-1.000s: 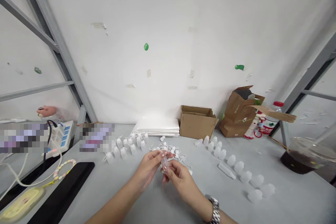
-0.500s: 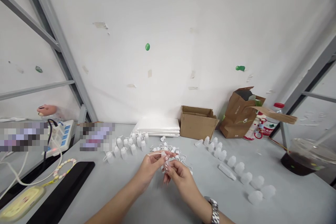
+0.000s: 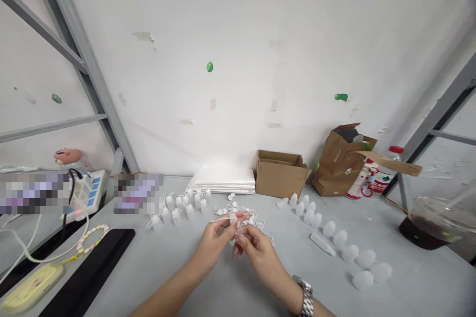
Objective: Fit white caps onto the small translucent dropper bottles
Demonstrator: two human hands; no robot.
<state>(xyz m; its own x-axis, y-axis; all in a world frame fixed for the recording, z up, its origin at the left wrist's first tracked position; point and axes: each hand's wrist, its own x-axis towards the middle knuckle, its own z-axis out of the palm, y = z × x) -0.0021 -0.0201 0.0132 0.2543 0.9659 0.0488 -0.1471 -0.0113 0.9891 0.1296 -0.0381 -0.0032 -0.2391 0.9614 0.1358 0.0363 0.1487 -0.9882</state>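
In front of me, both hands meet over a small translucent plastic bottle (image 3: 238, 229), partly hidden by my fingers. My left hand (image 3: 214, 238) is closed, pinching the white cap (image 3: 233, 218) at the bottle's top; a thin white strap sticks out to the left. Lower down, my right hand (image 3: 257, 246) has its thumb and fingers closed round the bottle's body. Just behind the hands lies a loose pile of white strapped caps (image 3: 241, 208). To the left stand several capped bottles (image 3: 176, 217), and to the right several uncapped bottles (image 3: 340, 239) form a slanting row.
A white stack of flat packs (image 3: 223, 179) and a cardboard box (image 3: 280, 177) sit by the wall. A brown paper bag (image 3: 330, 168) and a cup of dark drink (image 3: 424, 228) are at right. On the left lie a black pad (image 3: 89, 272) and a power strip (image 3: 89, 195).
Both hands stay together on the bottle, with only a slight shift of the fingers. The whole view has moved a little.
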